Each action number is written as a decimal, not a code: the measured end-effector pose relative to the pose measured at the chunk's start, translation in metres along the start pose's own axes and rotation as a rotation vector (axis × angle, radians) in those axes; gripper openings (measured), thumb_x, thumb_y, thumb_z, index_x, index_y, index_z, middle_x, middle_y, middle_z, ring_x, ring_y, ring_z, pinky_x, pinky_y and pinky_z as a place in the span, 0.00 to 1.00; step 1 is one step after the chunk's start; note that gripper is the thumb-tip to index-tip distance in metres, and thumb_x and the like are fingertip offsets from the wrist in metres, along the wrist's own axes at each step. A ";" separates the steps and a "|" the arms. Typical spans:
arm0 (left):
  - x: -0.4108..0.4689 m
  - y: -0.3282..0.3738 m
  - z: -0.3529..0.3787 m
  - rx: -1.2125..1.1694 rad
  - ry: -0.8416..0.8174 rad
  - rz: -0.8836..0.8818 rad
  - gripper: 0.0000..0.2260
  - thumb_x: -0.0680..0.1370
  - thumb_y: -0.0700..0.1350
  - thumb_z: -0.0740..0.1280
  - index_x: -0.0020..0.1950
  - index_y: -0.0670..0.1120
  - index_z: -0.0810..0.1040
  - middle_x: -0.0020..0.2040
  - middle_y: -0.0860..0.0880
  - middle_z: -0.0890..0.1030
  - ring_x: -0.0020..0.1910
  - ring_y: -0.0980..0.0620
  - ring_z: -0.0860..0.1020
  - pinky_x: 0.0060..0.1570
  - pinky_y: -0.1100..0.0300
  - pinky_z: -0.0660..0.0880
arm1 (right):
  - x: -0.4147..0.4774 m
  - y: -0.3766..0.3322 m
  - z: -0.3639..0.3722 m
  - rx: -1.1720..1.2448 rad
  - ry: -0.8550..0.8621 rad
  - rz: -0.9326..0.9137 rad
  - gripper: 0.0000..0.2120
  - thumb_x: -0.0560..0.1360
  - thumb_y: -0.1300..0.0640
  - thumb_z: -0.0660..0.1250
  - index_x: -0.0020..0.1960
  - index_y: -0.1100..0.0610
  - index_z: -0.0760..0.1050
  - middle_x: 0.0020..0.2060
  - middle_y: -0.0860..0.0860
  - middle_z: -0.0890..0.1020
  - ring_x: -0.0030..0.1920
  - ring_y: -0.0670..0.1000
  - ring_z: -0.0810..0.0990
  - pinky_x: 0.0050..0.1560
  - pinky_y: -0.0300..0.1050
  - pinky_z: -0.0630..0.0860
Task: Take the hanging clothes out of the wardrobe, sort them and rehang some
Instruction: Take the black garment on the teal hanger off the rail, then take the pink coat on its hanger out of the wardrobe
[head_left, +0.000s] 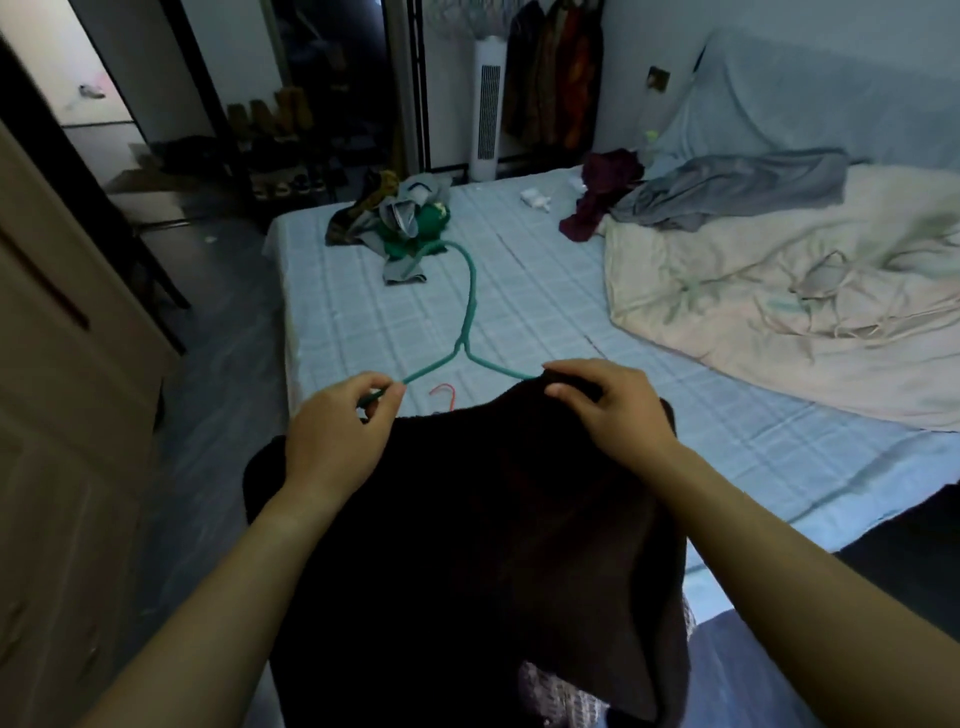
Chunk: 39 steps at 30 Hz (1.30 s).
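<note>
A dark brown garment (483, 545) hangs in front of me over the near edge of the bed (545, 291). A teal hanger (470, 291) sticks out of its top, hook pointing away across the bed. My left hand (337, 431) pinches the hanger's left arm where it leaves the fabric. My right hand (613, 405) grips the garment's top edge over the hanger's right arm. The hanger's lower part is hidden under the cloth. A thin red hanger hook (444, 395) shows just beyond the garment.
A pile of mixed clothes (400, 218) lies at the bed's far left corner, a maroon garment (602, 192) and grey one (727, 187) further right, beside a cream duvet (779, 291). Clothes hang on a rail (556, 78) by a white tower fan (487, 109). A wooden door (57, 415) stands left.
</note>
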<state>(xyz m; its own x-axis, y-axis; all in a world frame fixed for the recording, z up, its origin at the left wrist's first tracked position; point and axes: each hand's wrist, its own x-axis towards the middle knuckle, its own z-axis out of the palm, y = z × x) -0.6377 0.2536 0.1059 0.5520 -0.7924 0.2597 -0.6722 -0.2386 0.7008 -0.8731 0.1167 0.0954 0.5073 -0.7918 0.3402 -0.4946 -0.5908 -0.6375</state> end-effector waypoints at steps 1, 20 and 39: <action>0.009 -0.008 0.008 0.035 -0.031 0.001 0.06 0.76 0.50 0.67 0.46 0.49 0.81 0.41 0.50 0.83 0.41 0.49 0.80 0.43 0.54 0.76 | 0.008 0.008 0.007 -0.014 -0.035 0.012 0.11 0.73 0.51 0.70 0.56 0.48 0.80 0.51 0.46 0.83 0.53 0.46 0.80 0.56 0.35 0.70; -0.073 -0.069 0.088 0.417 -0.143 -0.489 0.26 0.75 0.64 0.49 0.65 0.53 0.73 0.61 0.53 0.76 0.59 0.51 0.75 0.58 0.49 0.72 | 0.014 0.048 0.147 -0.230 -0.663 -0.353 0.21 0.75 0.44 0.62 0.62 0.55 0.76 0.58 0.56 0.79 0.57 0.57 0.78 0.57 0.51 0.74; -0.463 -0.095 -0.185 0.624 0.539 -1.030 0.24 0.74 0.63 0.53 0.60 0.52 0.77 0.55 0.49 0.82 0.54 0.45 0.79 0.54 0.48 0.75 | -0.270 -0.317 0.243 0.099 -0.933 -1.177 0.23 0.74 0.42 0.55 0.55 0.57 0.79 0.49 0.56 0.82 0.44 0.58 0.81 0.43 0.49 0.78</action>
<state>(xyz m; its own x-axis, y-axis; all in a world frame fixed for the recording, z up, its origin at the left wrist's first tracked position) -0.7386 0.7472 0.0419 0.9728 0.1933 0.1275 0.1379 -0.9260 0.3516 -0.6818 0.5552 0.0382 0.8425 0.5171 0.1509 0.5327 -0.7579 -0.3767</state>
